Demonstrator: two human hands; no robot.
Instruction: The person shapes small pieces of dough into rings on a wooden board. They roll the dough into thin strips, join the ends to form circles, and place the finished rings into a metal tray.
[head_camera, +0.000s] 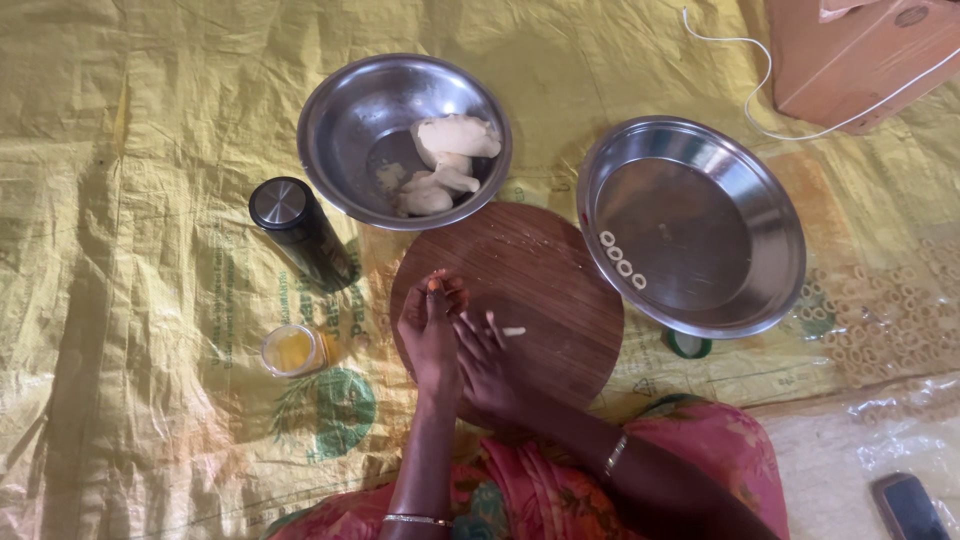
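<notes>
Hands over a round wooden board (530, 290), seen from the head camera; the board lay on a yellow plastic sheet (130, 130) spread on the floor.

- Left hand (430, 335): above the board's near-left part, fingers drawn together and curled upward; whether its grip held anything could not be told.
- Right hand (487, 362): just beside the left and touching it, fingers loosely spread, a small pale piece of dough (513, 331) at its fingertips; whether that piece was pinched or merely touched could not be told.
- Steel bowl (404, 140): beyond the board, its rim overlapping the board's far edge; pale dough lumps (448, 160) lay inside.
- Steel plate (692, 225): right of the board, overlapping its edge; four small dough rings (621, 259) sat in a row on its left inner wall.
- Dark cylindrical flask (300, 230): left of the bowl, leaning.
- Small glass jar (292, 350) of yellow liquid: left of the board, near the flask.
- More dough rings (885, 315): spread on the sheet right of the plate.
- Phone (908, 505): at the lower right corner.
- Wooden box (860, 55) with a white cord: upper right corner.
</notes>
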